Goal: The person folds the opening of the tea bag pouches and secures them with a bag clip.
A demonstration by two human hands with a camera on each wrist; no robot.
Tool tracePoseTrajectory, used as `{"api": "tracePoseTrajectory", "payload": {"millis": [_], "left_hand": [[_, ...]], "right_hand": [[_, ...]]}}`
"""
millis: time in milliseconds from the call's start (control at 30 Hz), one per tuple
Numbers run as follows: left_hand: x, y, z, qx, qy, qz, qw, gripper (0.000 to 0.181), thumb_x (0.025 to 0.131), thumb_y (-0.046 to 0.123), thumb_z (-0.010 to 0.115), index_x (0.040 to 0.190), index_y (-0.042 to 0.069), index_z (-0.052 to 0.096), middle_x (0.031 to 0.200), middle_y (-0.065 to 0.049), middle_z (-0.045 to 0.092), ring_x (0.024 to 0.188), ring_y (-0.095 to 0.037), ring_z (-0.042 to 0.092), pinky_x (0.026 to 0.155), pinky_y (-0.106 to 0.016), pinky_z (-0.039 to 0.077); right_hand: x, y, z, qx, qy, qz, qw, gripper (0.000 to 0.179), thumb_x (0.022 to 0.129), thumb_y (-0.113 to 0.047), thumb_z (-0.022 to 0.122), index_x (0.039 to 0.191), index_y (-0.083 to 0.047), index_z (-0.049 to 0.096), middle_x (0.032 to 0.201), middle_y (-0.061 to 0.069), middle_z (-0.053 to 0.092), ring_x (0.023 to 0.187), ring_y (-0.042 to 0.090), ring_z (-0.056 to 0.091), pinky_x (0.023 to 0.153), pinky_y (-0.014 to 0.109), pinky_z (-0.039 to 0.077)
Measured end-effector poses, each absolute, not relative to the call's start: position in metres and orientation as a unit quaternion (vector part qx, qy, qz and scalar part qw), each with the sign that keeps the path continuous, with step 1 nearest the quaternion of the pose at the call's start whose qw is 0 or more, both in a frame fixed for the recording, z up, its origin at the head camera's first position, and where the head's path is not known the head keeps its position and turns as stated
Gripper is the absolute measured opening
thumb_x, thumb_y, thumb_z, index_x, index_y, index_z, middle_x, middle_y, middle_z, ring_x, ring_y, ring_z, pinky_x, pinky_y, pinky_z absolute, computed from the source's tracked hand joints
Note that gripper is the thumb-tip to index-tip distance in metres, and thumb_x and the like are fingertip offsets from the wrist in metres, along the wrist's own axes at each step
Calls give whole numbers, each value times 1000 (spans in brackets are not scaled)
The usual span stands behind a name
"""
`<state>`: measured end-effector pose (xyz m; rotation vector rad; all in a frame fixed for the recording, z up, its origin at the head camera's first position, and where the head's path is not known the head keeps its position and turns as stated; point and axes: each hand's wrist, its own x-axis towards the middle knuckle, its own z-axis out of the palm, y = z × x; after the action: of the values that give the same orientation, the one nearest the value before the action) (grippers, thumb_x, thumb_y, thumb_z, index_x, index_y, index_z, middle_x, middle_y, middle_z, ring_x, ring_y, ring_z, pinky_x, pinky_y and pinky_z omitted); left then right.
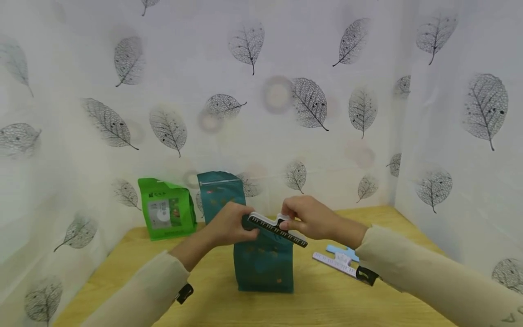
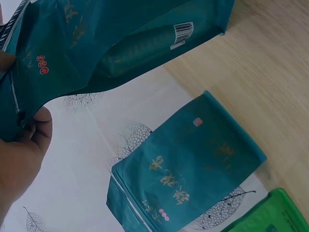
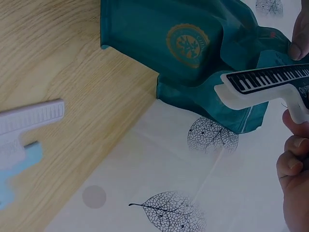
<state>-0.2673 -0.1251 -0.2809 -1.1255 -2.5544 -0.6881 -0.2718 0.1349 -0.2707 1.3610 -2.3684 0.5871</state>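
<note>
Three leaf-printed walls [image 1: 184,59] bound the wood-grain table [image 1: 335,304], where I see left hand [image 1: 229,223] gripping nearer upright teal bag [image 1: 263,270], right hand [image 1: 312,217] pinching piano-key clip [image 1: 267,227] at its top, long axis sloping down rightward.

Left hand [image 1: 229,225] is partly hiding the front bag's [image 1: 263,268] top; right wrist view is cutting off purple clip [image 3: 34,117].
</note>
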Motion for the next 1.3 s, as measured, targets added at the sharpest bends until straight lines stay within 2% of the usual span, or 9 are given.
{"api": "tracePoseTrajectory", "payload": {"millis": [500, 700, 900, 1067, 1167, 1300], "left_hand": [[-270, -123, -277, -345, -890, -286, 87, 10, 79, 12, 77, 87, 9, 72, 70, 5, 63, 56, -4, 48, 52, -21, 42], [-268, -126, -273, -337, -890, -295, 84, 19, 78, 13, 77, 96, 8, 73, 79, 2, 68, 62, -8, 53, 55, -23, 46], [-266, -130, -271, -348, -890, -285, 75, 19, 80, 15, 79, 97, 10, 73, 81, 3, 68, 65, -7, 52, 58, -23, 46], [-266, -129, -271, -381, -878, -282, 67, 20, 88, 28, 77, 98, 12, 71, 75, 6, 65, 58, -4, 50, 56, -23, 45], [-266, -129, -274, -392, -874, -277, 74, 18, 93, 30, 72, 97, 13, 71, 69, 8, 61, 53, -3, 46, 53, -23, 42], [-266, -127, -276, -401, -870, -270, 95, 16, 93, 28, 72, 96, 12, 72, 68, 8, 61, 52, -2, 43, 53, -22, 41]], "right_hand": [[-276, 128, -271, 485, -825, 222, 188, 20, 87, -23, 77, 86, -14, 60, 74, -6, 60, 64, 4, 45, 60, 22, 41], [-277, 122, -272, 488, -821, 224, 194, 20, 87, -25, 78, 87, -13, 61, 73, -6, 62, 63, 3, 47, 59, 22, 42], [-275, 119, -277, 470, -832, 242, 169, 18, 89, -26, 76, 93, -13, 63, 75, -7, 61, 61, 2, 44, 57, 22, 40], [-274, 127, -286, 444, -848, 263, 119, 25, 92, -34, 73, 102, -12, 65, 74, -8, 57, 57, 3, 42, 53, 22, 39], [-275, 134, -294, 434, -855, 271, 82, 26, 92, -38, 72, 99, -14, 65, 75, -9, 59, 57, 2, 45, 52, 22, 40], [-276, 139, -307, 434, -856, 271, 76, 22, 93, -36, 71, 83, -18, 62, 71, -11, 58, 56, 1, 45, 53, 21, 40]]}}
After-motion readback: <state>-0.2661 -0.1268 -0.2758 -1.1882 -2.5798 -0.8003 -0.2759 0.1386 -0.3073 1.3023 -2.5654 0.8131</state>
